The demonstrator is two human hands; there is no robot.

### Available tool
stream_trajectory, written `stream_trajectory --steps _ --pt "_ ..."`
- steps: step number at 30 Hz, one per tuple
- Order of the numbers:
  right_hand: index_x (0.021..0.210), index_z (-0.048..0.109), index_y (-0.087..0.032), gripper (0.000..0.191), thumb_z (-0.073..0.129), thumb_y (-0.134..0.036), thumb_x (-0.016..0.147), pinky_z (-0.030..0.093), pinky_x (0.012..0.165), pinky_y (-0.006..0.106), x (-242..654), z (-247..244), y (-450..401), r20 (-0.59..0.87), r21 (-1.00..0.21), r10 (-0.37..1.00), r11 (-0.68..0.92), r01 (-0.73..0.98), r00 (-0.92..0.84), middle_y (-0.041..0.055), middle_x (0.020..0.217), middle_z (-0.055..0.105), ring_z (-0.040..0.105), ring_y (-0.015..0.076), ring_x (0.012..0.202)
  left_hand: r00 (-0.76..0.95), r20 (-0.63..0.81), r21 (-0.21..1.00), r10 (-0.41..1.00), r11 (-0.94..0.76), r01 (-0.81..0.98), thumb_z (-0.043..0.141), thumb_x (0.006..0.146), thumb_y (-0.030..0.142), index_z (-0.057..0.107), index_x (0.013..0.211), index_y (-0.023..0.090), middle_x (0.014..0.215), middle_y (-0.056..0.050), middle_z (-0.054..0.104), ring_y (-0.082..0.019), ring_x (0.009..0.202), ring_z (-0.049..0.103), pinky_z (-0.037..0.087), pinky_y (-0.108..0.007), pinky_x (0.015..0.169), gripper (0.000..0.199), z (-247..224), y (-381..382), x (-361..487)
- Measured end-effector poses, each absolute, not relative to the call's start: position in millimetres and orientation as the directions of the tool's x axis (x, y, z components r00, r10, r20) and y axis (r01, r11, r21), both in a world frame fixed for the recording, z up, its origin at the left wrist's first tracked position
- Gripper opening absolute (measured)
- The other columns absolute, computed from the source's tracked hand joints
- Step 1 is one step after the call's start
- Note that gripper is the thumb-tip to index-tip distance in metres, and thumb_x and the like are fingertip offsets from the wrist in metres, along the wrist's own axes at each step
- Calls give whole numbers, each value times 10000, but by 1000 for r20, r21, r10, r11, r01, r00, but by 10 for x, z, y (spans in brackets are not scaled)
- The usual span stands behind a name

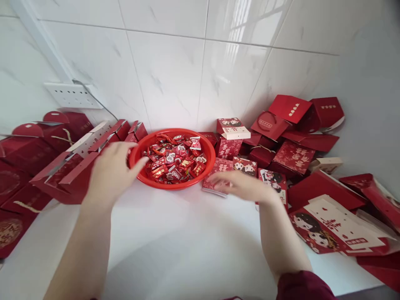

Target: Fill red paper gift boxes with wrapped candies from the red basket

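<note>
A red basin (211, 166) full of red wrapped candies (175, 160) stands against the tiled wall. My left hand (114, 168) is at its left rim, thumb stretched toward the candies, fingers apart and partly over open red boxes (73, 177); nothing shows in it. Right of the basin, my right hand (239, 184) is over a flat patterned red box (220, 168), fingers spread and bent down at its surface. Whether the fingertips touch the box is hard to tell. Beside it lie flat boxes with cartoon figures (245, 166).
Red gift boxes (28, 154) with cord handles line the left side. A heap of red boxes (290, 108) fills the back right, with flattened cartons (336, 227) at the right edge. A power strip (73, 96) with a cable is on the wall above the white table (181, 241).
</note>
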State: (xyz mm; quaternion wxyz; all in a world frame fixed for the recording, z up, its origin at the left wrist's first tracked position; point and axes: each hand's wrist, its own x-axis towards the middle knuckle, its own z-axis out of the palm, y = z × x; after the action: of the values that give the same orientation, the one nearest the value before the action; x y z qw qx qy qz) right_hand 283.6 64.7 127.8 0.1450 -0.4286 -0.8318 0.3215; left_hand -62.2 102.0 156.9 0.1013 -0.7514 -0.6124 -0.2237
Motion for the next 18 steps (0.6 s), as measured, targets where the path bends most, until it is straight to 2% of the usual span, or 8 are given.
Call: stream_trajectory --steps 2,4,5,7,9,11,14,18 --pt "1218 645 -217 329 459 -347 979 477 995 422 3318 1335 705 43 -493 990 139 859 -136 94 1275 669 639 265 1149 370 292 141 882 -423 895 465 935 575 569 1274 215 1315 -90 618 -305 1201 581 387 -471 1093 505 1398 1054 -343" --pt "1290 600 -156 395 479 -336 960 457 1010 471 3765 1266 707 98 -343 969 -181 922 227 162 1325 628 605 322 1202 472 184 86 862 -493 866 463 923 612 633 1200 210 1266 -106 658 -315 1225 570 224 -552 1177 517 1183 1110 -144" --pt "1321 577 -126 430 486 -331 953 454 1008 480 3961 1211 689 82 -286 932 -317 904 353 190 1323 623 594 344 1219 491 135 77 861 -503 861 430 939 617 661 1158 213 1219 -102 686 -303 1206 586 187 -555 1189 514 1088 1137 -80" --pt "1343 561 -86 485 502 -355 943 474 973 489 4272 1112 634 -18 -215 857 -507 835 516 214 1278 646 608 381 1193 500 98 66 861 -506 860 385 945 655 669 1167 208 1198 -109 700 -298 1195 593 204 -542 1185 575 962 1176 -18" --pt "1341 561 -66 509 519 -371 936 490 947 474 4441 1066 593 -86 -185 832 -553 812 547 218 1236 669 634 381 1152 503 94 62 859 -510 858 369 938 683 655 1208 198 1206 -119 697 -306 1194 590 286 -514 1152 625 929 1191 -17" --pt "1331 567 -74 492 534 -359 932 497 939 427 4443 1079 601 -101 -189 865 -502 844 491 199 1209 688 656 340 1121 505 85 62 859 -511 857 372 935 685 657 1206 204 1202 -117 695 -316 1190 589 354 -495 1107 621 954 1188 -33" --pt "1219 641 -129 371 540 -336 928 508 872 340 4139 1131 712 -111 -202 941 -336 920 319 148 1127 727 688 270 1036 499 75 78 863 -504 860 386 928 684 673 1168 226 1216 -105 681 -337 1210 571 398 -497 1064 592 1001 1171 -42" --pt "917 724 -186 219 598 -363 890 495 733 265 3383 1077 895 -187 -201 982 -24 979 -14 94 939 753 705 213 867 479 86 109 874 -486 867 404 914 696 666 1176 238 1282 -90 648 -363 1314 484 411 -495 1054 589 999 1154 -33"
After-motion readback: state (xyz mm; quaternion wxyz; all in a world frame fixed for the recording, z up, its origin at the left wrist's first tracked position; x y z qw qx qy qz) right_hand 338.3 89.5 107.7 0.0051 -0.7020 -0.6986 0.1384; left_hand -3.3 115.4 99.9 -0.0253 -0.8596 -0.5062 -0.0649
